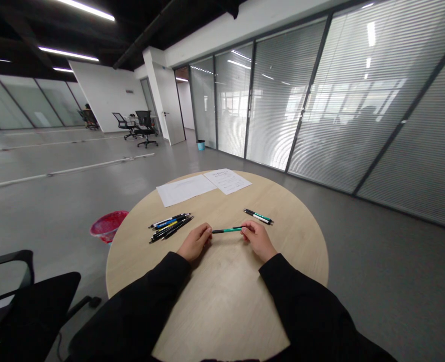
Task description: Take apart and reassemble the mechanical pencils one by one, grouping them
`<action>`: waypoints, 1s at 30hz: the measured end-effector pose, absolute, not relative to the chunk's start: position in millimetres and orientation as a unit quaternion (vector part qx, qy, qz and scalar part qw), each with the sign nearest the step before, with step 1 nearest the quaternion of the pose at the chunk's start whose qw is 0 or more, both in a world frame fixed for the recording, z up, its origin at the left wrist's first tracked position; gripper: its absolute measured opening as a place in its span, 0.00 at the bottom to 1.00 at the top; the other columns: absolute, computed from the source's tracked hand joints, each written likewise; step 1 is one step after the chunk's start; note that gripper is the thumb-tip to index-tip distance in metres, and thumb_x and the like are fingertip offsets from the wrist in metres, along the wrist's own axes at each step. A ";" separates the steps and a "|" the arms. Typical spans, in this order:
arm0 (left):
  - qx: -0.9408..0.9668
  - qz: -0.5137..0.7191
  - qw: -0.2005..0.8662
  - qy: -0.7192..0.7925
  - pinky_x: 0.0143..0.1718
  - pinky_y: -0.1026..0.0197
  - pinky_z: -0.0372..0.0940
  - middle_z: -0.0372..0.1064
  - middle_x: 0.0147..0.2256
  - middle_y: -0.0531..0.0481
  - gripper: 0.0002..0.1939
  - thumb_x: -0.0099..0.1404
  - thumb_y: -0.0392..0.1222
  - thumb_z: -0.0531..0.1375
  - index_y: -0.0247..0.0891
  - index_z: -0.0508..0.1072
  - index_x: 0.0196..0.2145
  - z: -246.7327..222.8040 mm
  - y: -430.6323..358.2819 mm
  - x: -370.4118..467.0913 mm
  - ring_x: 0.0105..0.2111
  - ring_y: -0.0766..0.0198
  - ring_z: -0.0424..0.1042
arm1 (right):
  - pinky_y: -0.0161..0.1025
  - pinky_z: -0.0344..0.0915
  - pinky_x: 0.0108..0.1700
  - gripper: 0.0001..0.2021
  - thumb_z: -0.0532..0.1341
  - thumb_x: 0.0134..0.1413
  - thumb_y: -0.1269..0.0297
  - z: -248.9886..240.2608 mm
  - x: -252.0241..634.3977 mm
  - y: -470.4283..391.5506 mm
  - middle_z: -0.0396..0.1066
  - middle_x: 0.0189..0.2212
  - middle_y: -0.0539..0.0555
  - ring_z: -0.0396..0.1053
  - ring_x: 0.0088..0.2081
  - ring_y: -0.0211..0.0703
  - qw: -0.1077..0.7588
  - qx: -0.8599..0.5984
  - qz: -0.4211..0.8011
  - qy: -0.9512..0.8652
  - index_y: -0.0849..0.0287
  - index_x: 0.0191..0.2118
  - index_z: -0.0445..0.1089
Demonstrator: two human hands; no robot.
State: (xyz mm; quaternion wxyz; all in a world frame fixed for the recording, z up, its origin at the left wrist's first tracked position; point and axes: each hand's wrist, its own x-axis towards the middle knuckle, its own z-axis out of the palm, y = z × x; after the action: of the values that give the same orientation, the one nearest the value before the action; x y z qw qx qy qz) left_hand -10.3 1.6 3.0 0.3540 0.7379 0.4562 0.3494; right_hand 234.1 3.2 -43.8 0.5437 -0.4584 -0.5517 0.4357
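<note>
A green and black pen (pixel 228 231) spans the gap between my two hands, lying crosswise just above the table. My left hand (pixel 196 242) pinches its black end. At the other end, the fingers of my right hand (pixel 257 239) close on the pen near its clip. A pile of several pens (pixel 170 227), mostly black with some blue and yellow, lies to the left of my left hand. Beyond my right hand rest a few more pens (pixel 258 216), green, white and black, side by side.
The round wooden table (pixel 222 301) carries two sheets, a blank-looking paper (pixel 186 189) and a printed paper (pixel 228 181), at its far side. A red bin (pixel 109 226) stands on the floor at left, with a black chair (pixel 29 301) nearer. Glass partitions (pixel 282 100) line the right.
</note>
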 end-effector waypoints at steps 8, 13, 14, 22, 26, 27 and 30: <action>0.717 0.363 0.388 0.452 0.26 0.64 0.58 0.64 0.22 0.55 0.19 0.66 0.58 0.56 0.39 0.67 0.31 -1.4 3.6 -10.4 0.22 0.66 0.63 | 0.34 0.62 0.25 0.12 0.62 0.52 0.54 -43.5 234.3 3.0 0.71 0.27 0.51 0.66 0.24 0.38 0.553 -0.457 0.439 -0.542 0.59 0.36 0.70; 0.745 0.359 0.343 0.446 0.28 0.63 0.59 0.67 0.24 0.54 0.16 0.66 0.55 0.57 0.39 0.68 0.31 1.6 3.8 -13.2 0.24 0.64 0.66 | 0.34 0.63 0.26 0.12 0.62 0.52 0.55 -45.4 234.3 3.8 0.72 0.27 0.51 0.67 0.24 0.37 0.553 -0.448 0.449 -0.540 0.59 0.36 0.70; 0.749 0.356 0.333 0.448 0.28 0.63 0.59 0.68 0.24 0.53 0.17 0.67 0.55 0.55 0.39 0.69 0.30 2.7 3.7 -13.7 0.24 0.64 0.66 | 0.34 0.63 0.26 0.12 0.62 0.52 0.55 -45.2 234.0 3.6 0.72 0.27 0.51 0.67 0.24 0.37 0.551 -0.446 0.453 -0.541 0.59 0.35 0.70; 0.738 0.342 0.310 0.492 0.27 0.62 0.57 0.63 0.17 0.54 0.26 0.69 0.58 0.51 0.39 0.66 0.19 6.7 2.8 -13.9 0.20 0.65 0.62 | 0.35 0.65 0.28 0.12 0.64 0.49 0.57 -41.8 232.4 0.5 0.74 0.27 0.52 0.70 0.26 0.39 0.519 -0.448 0.474 -0.553 0.60 0.36 0.72; 0.715 0.358 0.363 0.478 0.26 0.62 0.60 0.65 0.20 0.54 0.23 0.68 0.58 0.52 0.39 0.67 0.24 3.0 3.2 -11.8 0.21 0.65 0.64 | 0.35 0.65 0.27 0.10 0.62 0.51 0.58 -43.7 234.2 2.5 0.73 0.26 0.52 0.69 0.25 0.40 0.520 -0.462 0.448 -0.561 0.60 0.35 0.72; 0.709 0.369 0.377 0.467 0.27 0.62 0.61 0.66 0.22 0.54 0.20 0.67 0.57 0.54 0.39 0.68 0.28 1.5 3.6 -11.4 0.21 0.65 0.66 | 0.35 0.65 0.28 0.10 0.62 0.51 0.58 -44.0 234.7 3.1 0.73 0.26 0.52 0.69 0.25 0.40 0.525 -0.467 0.438 -0.561 0.59 0.34 0.72; 0.708 0.389 0.387 0.445 0.26 0.63 0.61 0.67 0.25 0.55 0.15 0.62 0.54 0.61 0.39 0.67 0.35 -2.2 5.1 -11.4 0.23 0.65 0.67 | 0.36 0.65 0.28 0.10 0.61 0.53 0.57 -44.2 235.9 4.1 0.73 0.26 0.52 0.69 0.25 0.40 0.539 -0.473 0.412 -0.562 0.59 0.34 0.72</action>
State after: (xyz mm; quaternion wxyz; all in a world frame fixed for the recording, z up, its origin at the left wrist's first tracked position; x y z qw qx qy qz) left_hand -11.4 5.1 -2.2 0.3874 0.7075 0.4447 0.3893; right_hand 235.9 4.1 -44.2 0.5392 -0.4729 -0.5621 0.4119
